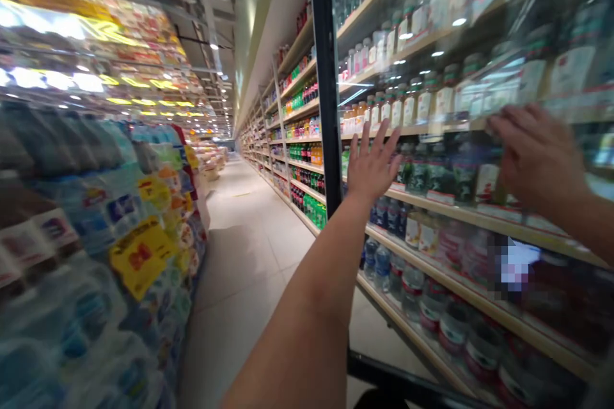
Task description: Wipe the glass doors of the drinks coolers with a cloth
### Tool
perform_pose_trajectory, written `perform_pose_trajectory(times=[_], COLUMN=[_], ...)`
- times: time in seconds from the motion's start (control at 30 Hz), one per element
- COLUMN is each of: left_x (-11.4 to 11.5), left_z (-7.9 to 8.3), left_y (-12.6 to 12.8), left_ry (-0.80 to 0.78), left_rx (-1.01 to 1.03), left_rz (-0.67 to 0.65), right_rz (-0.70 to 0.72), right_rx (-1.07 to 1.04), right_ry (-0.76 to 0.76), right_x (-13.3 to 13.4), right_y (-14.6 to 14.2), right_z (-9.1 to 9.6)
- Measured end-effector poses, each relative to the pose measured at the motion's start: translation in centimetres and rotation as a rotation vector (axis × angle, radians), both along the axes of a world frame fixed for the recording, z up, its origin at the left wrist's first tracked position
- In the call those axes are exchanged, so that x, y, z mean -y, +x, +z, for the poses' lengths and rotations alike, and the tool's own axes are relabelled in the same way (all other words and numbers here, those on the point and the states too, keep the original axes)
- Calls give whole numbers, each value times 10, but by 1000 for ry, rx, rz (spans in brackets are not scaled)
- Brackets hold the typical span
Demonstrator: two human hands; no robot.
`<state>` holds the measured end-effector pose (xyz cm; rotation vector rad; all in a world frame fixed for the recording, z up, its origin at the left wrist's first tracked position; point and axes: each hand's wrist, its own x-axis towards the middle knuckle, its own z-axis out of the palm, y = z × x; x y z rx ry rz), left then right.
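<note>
Head view: tall glass door with a black frame, fronting a run of pale wooden shelves stocked with bottled drinks, fills the right half of the picture. Left of that door, a grey tiled aisle floor runs away into the store. Left of the door across the aisle, a blurred stack of shrink-wrapped water bottle packs carries yellow price tags. Beyond the door along the same wall, open shelves hold green, orange and dark bottles.

Left hand is raised just right of the door's black frame, palm towards the glass, fingers spread wide, holding nothing; whether the palm touches the glass cannot be told. Right hand is further right on the same door, fingers open and loosely curved, holding nothing, blurred, over the glass in front of dark bottles with white labels. Contact cannot be told.
</note>
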<state>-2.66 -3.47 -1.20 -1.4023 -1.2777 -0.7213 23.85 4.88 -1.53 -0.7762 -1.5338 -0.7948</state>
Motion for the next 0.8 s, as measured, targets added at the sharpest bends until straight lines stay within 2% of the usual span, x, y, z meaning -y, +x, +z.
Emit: perform_pose_trajectory(times=[0.07,0.13,0.2,0.27,0.37,0.43,0.5,0.57,0.67,0.73,0.8], left_x=[-2,-5,-9,-12,-14,-14,-13,-11,-8,-6,-4], left_z=[1,2,2,2,2,-1,-4,-8,-15,-18,-22], left_y=[-1,-3,-4,-6,-9,-12,-15,-17,-19,-20,-19], left_ry=[-3,10,28,55,93,95,71,16,-47,-41,-25], left_rx=[13,19,20,15,4,-17,-111,-291,-479,-481,-467], left_rz=[-60,-110,-153,-191,-227,-237,-269,-328,-378,-369,-364], right_rz=[41,95,126,159,194,209,252,332,418,440,434], right_rx=[94,219,421,371,149,82,134,246,234,200,251], right_ry=[71,123,70,25,14,14,2,-10,-24,-36,-24], right_x=[4,10,14,16,17,19,23,27,34,38,40], right_y=[11,8,-1,-11,-25,-38,-56,-77,-100,-103,-91], right_z=[-14,-35,-49,-45,-15,-5,-15,-37,-64,-66,-60])
